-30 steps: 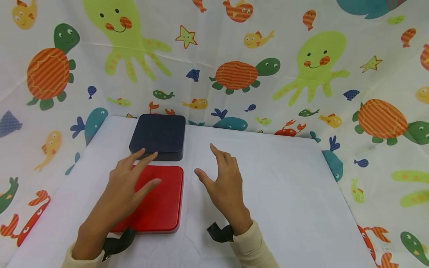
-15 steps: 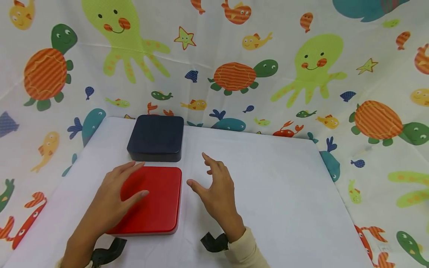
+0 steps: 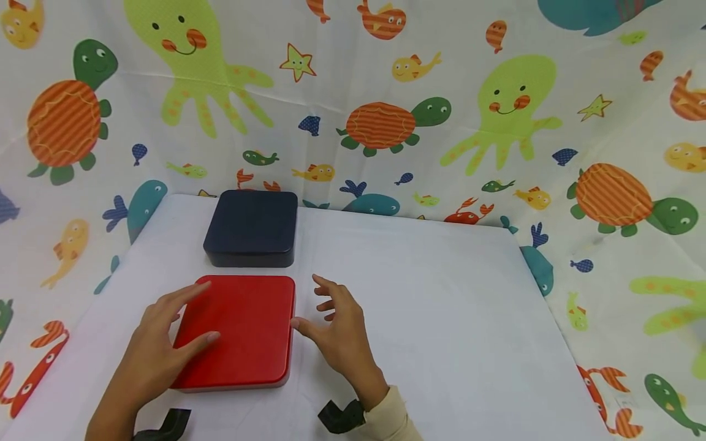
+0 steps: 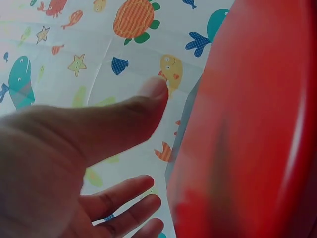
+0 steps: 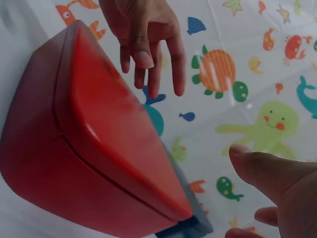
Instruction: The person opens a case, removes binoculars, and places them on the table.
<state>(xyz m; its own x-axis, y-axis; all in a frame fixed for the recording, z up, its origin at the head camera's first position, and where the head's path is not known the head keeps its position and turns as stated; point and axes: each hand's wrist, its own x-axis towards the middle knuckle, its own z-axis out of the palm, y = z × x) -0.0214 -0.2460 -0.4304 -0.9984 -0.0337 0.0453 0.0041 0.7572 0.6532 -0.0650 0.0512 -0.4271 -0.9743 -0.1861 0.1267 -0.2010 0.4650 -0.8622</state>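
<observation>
A red lidded box (image 3: 248,331) lies on the white table, its lid seam visible along the side in the right wrist view. My left hand (image 3: 157,346) is at the box's left side, fingers spread, thumb over the lid; whether it touches cannot be told. My right hand (image 3: 339,334) stands just off the right edge, thumb apart from loosely bent fingers, holding nothing. In the left wrist view my left thumb (image 4: 124,116) points toward the red lid (image 4: 247,124). Both hands also appear in the right wrist view, around the red box (image 5: 99,144).
Behind the red box sits a dark navy box (image 3: 254,226), a narrow gap between them. A white cloth covers the table (image 3: 441,331). A curtain (image 3: 353,67) printed with sea animals hangs at the back and sides. Black straps (image 3: 342,416) are on the wrists.
Both hands have come down and toward the person, shifting left to either side of the red box. The boxes stay in place; the view has turned slightly right.
</observation>
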